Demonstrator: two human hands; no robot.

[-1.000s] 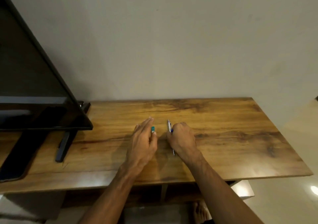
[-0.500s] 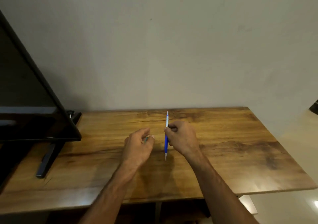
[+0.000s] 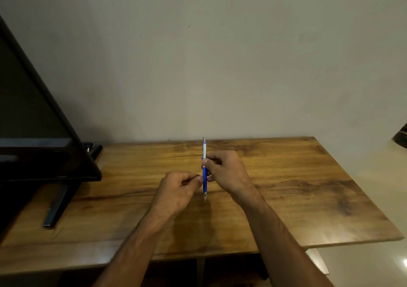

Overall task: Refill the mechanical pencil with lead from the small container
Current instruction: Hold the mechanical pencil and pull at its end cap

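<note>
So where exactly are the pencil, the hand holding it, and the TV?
Pencil (image 3: 205,177): head view, on the blue grip section.
Right hand (image 3: 226,172): head view, on the back of the hand.
TV (image 3: 33,119): head view, on the dark screen.

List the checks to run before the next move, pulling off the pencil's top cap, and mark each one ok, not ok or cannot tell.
1. Mechanical pencil gripped firmly: ok, the right hand pinches it mid-barrel.
2. Pencil upright with tip down: ok, the silver cap end points up and the tip hangs just above the table.
3. Cap end free to grasp: ok, the silver upper part stands clear above the fingers.
4. Lead container secured: cannot tell, the left hand is closed, but nothing shows inside it.
5. Left hand free to pull the cap: cannot tell, its fingers are curled shut beside the barrel.
</note>
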